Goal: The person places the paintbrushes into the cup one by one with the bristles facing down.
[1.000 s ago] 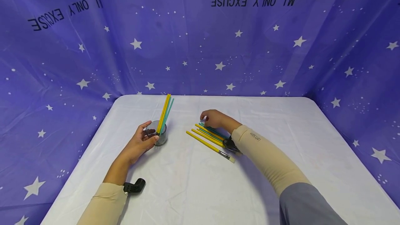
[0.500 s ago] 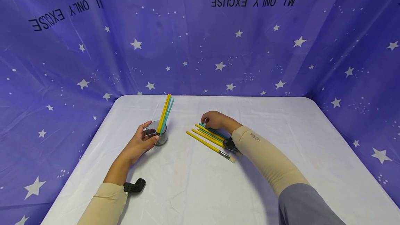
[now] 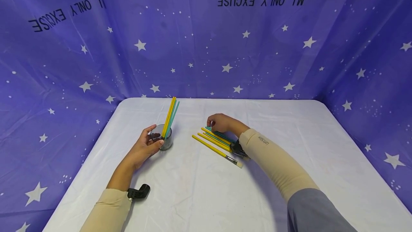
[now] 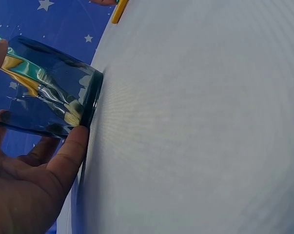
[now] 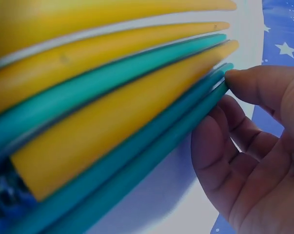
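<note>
My left hand [image 3: 141,149] holds a clear smoky glass [image 3: 166,143] upright on the table, thumb on the near side and fingers round the far side. Yellow and teal paintbrushes [image 3: 168,117] lean inside it, bristles down; the bristles [image 4: 72,114] show through the wall in the left wrist view. Over the loose brushes, my right hand [image 3: 221,122] pinches the handle end of the outermost teal paintbrush [image 5: 186,131] between thumb and fingers. Beside it lie another teal brush [image 5: 151,124] and a thick yellow brush [image 5: 132,117]. My right forearm hides part of the bristle ends.
A yellow flat paintbrush [image 3: 210,146] with pale bristles lies apart at the front of the row. White cloth covers the table [image 3: 193,196]. A purple starred curtain [image 3: 206,53] hangs behind and at both sides. Black wrist mounts [image 3: 139,191] sit on the sleeves.
My right hand's fingers shift very slightly at the teal handle ends. The left hand, glass and loose brushes stay in place.
</note>
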Demonstrator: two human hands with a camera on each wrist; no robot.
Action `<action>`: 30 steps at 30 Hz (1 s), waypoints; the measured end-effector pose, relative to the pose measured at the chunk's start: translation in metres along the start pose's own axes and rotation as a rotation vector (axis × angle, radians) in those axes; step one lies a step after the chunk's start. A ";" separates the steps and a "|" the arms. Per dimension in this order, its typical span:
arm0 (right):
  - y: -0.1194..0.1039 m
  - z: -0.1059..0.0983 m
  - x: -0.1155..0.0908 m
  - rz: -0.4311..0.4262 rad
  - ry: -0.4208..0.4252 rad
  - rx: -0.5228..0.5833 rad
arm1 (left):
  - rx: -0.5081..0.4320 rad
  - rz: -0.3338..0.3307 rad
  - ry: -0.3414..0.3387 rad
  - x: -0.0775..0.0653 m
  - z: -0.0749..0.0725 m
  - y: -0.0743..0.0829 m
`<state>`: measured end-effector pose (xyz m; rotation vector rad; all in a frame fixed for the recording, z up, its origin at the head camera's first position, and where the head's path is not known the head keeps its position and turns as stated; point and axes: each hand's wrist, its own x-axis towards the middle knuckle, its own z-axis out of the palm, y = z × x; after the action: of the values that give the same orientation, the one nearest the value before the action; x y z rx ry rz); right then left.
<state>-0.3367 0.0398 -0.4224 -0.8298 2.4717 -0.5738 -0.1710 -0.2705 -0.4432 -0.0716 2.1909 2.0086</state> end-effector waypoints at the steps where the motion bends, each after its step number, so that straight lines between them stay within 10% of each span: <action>1: 0.000 -0.001 -0.001 -0.004 0.002 0.001 | 0.001 -0.001 0.000 0.000 0.000 0.000; 30: -0.026 -0.042 -0.031 -0.075 0.139 0.410 | 0.001 -0.002 0.005 -0.001 0.001 0.000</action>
<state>-0.3264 0.0505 -0.3660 -0.7375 2.3257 -1.1519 -0.1698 -0.2692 -0.4430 -0.0786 2.1941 2.0078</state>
